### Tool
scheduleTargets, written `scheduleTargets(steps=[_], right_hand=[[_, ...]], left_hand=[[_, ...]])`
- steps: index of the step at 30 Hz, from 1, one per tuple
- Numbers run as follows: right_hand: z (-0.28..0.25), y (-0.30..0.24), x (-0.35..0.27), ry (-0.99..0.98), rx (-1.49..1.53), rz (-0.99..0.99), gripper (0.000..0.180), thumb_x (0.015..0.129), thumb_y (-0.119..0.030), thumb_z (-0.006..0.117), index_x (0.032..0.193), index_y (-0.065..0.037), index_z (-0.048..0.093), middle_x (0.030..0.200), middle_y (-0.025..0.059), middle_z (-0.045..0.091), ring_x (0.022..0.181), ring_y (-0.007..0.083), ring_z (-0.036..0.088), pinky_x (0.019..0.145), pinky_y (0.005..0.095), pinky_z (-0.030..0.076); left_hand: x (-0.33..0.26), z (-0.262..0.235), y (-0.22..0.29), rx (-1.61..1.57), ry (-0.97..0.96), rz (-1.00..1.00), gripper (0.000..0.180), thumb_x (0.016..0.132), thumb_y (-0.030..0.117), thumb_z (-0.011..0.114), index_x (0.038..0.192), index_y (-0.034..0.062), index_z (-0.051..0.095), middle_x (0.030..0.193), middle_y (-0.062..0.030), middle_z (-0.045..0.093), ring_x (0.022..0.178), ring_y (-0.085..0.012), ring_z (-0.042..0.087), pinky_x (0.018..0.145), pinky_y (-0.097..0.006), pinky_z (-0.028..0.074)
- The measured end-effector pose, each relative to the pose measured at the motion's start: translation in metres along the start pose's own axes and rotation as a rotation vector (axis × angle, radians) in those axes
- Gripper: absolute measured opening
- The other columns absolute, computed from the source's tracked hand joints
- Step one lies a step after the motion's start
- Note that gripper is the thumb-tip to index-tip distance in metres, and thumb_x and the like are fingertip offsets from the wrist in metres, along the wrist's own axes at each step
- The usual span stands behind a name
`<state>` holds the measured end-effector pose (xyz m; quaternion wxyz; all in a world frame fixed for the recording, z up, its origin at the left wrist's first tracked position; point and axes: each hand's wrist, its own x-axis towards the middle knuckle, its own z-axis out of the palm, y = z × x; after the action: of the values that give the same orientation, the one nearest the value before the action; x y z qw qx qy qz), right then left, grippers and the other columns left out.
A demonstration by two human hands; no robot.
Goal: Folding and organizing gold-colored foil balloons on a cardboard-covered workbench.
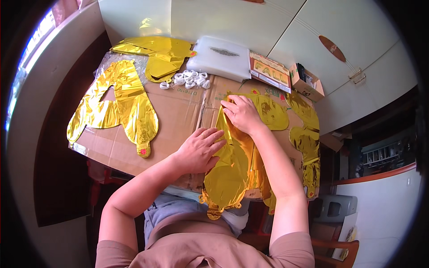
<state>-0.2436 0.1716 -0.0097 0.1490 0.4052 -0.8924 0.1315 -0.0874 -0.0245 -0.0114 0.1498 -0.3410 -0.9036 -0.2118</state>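
Observation:
A flat gold foil balloon lies in front of me with its lower end over the table's near edge. Its upper part is folded inward. My left hand rests on its left side, fingers stretched out over the foil. At the top of the same balloon, my right hand has its fingers bent and closed on the foil edge. Flat gold foil letter balloons lie around: an A-shaped one at the left, one beyond my right hand, and another along the right edge.
Cardboard covers the table. At the back are a gold foil stack, coiled white ribbons, a pile of clear plastic bags, a printed flat box and a small open carton. White cabinets stand behind.

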Motion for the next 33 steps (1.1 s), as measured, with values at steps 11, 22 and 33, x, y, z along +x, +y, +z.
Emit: scheduleTargets(steps=[11, 22, 33], right_hand=[[-0.001, -0.010, 0.001, -0.030, 0.014, 0.072, 0.038, 0.092, -0.039, 0.065, 0.120, -0.015, 0.072, 0.126, 0.0114, 0.063, 0.119, 0.0314, 0.056, 0.103, 0.0457, 0.043], [-0.001, -0.012, 0.001, 0.014, 0.025, 0.069, 0.035, 0.091, -0.036, 0.069, 0.118, -0.014, 0.074, 0.122, 0.0126, 0.066, 0.114, 0.0334, 0.060, 0.100, 0.0449, 0.048], [0.004, -0.009, 0.000, -0.009, 0.014, 0.077, 0.037, 0.091, -0.037, 0.067, 0.120, -0.015, 0.072, 0.123, 0.0084, 0.064, 0.117, 0.0298, 0.058, 0.100, 0.0448, 0.046]], left_hand=[[-0.003, 0.001, -0.002, 0.016, -0.003, 0.013, 0.054, 0.085, 0.030, 0.065, 0.133, 0.0069, 0.059, 0.143, -0.0165, 0.054, 0.132, -0.0329, 0.050, 0.112, -0.048, 0.037], [-0.008, -0.013, -0.014, -0.108, -0.088, 0.082, 0.074, 0.083, 0.046, 0.072, 0.140, 0.0042, 0.050, 0.142, -0.0199, 0.050, 0.136, -0.0356, 0.046, 0.116, -0.048, 0.033], [-0.016, -0.024, -0.020, -0.058, -0.241, 0.140, 0.109, 0.069, 0.072, 0.073, 0.149, 0.0044, 0.041, 0.156, -0.0207, 0.037, 0.148, -0.0351, 0.032, 0.123, -0.051, 0.021]])
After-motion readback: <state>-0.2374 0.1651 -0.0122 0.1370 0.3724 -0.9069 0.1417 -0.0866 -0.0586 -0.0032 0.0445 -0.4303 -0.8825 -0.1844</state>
